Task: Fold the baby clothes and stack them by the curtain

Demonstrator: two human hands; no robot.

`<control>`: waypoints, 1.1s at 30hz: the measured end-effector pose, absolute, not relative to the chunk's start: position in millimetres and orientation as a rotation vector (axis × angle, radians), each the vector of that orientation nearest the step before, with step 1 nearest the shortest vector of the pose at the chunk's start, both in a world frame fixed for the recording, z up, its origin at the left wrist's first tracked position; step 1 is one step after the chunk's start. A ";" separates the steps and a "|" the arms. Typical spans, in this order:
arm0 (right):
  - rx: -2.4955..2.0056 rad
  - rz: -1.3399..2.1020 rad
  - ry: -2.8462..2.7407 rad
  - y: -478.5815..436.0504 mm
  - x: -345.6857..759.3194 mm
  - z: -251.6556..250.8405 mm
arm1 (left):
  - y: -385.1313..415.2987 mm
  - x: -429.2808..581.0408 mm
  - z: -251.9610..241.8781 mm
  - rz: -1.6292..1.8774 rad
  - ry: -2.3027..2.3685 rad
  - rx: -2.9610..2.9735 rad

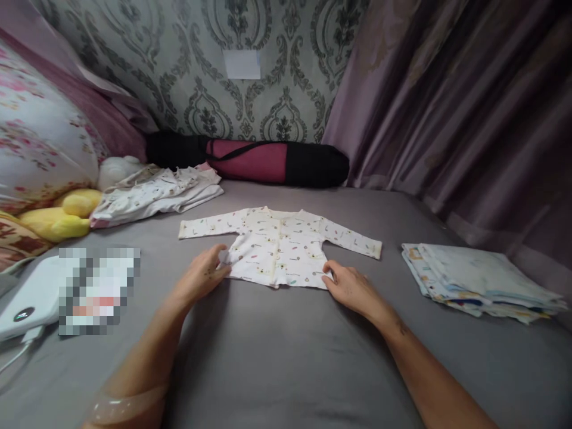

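Note:
A small white baby shirt (286, 247) lies spread flat on the grey sheet, its long sleeves stretched out to both sides. Tiny printed figures cover it, and a pale yellow band runs down the front. My left hand (206, 273) pinches the lower left corner between thumb and fingers. At the opposite lower corner, my right hand (351, 287) grips the edge the same way, thumb and forefinger closed on the cloth. The hem between both hands rests on the sheet.
Folded cloths (480, 280) are stacked at the right. Rumpled baby clothes (158, 193) lie back left beside a yellow plush toy (67, 214). A white power bank (38, 295) with a cable sits at left. A long black and magenta bag (250, 159) lies along the wall.

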State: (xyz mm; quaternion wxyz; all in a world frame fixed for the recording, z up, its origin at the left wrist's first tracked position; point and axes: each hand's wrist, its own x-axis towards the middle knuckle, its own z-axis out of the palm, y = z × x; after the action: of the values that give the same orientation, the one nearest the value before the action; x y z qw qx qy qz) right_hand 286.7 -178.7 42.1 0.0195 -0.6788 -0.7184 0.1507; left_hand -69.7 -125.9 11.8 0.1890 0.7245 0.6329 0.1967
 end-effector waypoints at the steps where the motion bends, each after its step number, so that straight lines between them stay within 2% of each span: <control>1: -2.085 0.513 -2.223 -176.8 288.3 44.1 | -126.3 -66.3 10.9 0.615 1.799 2.098; 4: -2.060 0.564 -2.158 -162.9 294.5 48.6 | -127.5 -50.6 11.0 0.808 1.715 2.313; 6: -2.080 0.423 -2.090 -148.4 298.5 48.7 | -130.1 -36.7 13.4 0.868 1.507 2.454; 9: -2.101 0.128 -2.059 -126.3 301.2 44.3 | -138.3 -15.1 17.6 0.757 1.158 2.599; 13: -2.119 -0.050 -2.190 -107.6 299.8 35.4 | -152.0 4.1 20.6 0.494 0.917 2.657; 19: -2.144 -0.190 -2.367 -92.5 310.1 28.3 | -158.2 8.6 25.0 0.221 0.902 2.582; 24: -2.095 -0.222 -2.457 -88.1 321.0 32.2 | -157.3 8.5 27.1 0.215 0.916 2.567; 29: -2.228 -0.282 -2.245 -105.4 286.0 37.6 | -157.6 11.0 25.6 0.253 0.972 2.605; 33: -1.848 0.003 -2.429 -130.5 233.5 27.4 | -155.9 11.4 19.1 0.268 1.084 2.613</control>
State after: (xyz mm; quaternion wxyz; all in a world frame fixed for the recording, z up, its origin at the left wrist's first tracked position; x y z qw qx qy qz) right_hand 233.5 -130.5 27.4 0.0448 -0.6050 -0.7950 0.0010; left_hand 11.4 -155.9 19.1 0.1495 0.9092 0.3773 0.0932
